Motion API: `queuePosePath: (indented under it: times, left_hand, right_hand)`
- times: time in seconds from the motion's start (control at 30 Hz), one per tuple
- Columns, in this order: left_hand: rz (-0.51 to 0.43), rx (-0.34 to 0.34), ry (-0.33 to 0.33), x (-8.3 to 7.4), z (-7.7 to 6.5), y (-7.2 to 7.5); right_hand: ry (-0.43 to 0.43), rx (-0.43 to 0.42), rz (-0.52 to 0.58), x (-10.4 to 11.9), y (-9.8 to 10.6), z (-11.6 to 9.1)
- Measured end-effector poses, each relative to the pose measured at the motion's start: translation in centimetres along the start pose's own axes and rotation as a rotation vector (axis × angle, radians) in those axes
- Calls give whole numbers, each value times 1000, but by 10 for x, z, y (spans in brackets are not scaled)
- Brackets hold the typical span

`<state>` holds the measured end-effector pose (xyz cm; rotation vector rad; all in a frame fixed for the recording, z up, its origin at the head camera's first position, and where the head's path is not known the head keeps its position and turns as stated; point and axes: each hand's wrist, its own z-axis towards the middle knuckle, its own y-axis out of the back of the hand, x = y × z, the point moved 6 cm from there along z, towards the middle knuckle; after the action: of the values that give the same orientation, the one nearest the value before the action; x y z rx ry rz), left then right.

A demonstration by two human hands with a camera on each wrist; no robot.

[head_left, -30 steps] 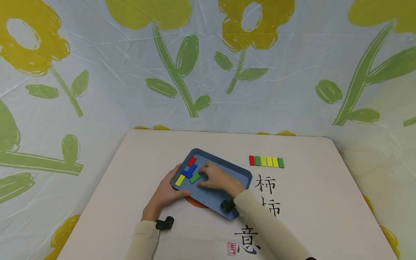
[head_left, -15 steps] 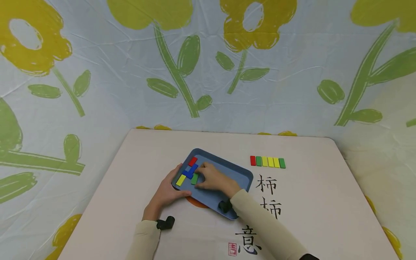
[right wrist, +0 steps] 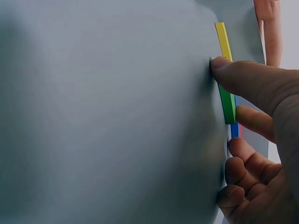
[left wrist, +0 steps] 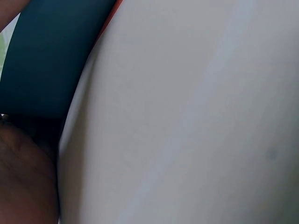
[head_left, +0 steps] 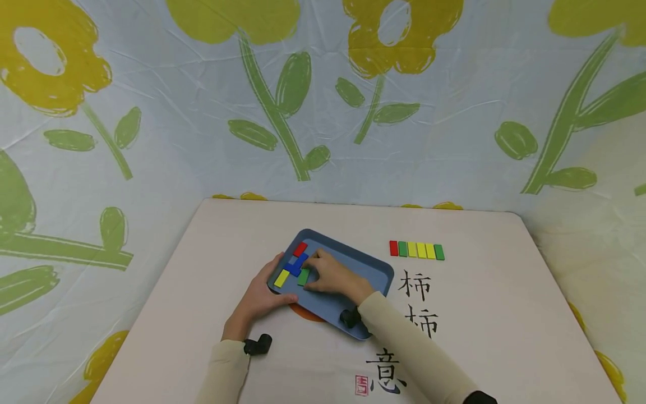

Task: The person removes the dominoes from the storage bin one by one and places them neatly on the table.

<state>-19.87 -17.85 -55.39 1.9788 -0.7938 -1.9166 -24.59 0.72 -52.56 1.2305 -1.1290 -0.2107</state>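
A blue-grey tray (head_left: 328, 308) lies slanted on the table. My left hand (head_left: 258, 296) grips its left corner, thumb along the near rim and fingers by the left side. In the left wrist view, the tray wall (left wrist: 46, 56) stands above part of that hand (left wrist: 23, 182). Inside the tray, my right hand (head_left: 334, 275) pinches a green block (head_left: 303, 276) between thumb and index finger, close against the blue blocks (head_left: 292, 269). A red block (head_left: 300, 249) and a yellow block (head_left: 282, 279) lie nearby. The right wrist view shows the thumb over the green block (right wrist: 227, 107).
Right of the tray, a row of red, green and yellow blocks (head_left: 417, 250) lies on the table (head_left: 479, 314). Black characters (head_left: 416, 286) and an orange print (head_left: 305, 314) mark the surface. A flowered cloth (head_left: 444, 140) hangs behind.
In the right hand, the green block has turned more upright and moved against the blue blocks. The left hand and tray have stayed in place.
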Motion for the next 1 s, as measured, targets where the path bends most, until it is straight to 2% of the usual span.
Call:
queuePosePath:
  times: [0.43, 0.67, 1.0]
  left_hand:
    - [12, 5, 4, -3, 0, 1]
    - [-3, 0, 14, -2, 0, 1]
    - [-4, -3, 29, 1, -1, 0]
  right_hand:
    - [23, -31, 35, -5, 7, -5]
    - [21, -60, 64, -8, 21, -11]
    - [-26, -84, 44, -19, 38, -20]
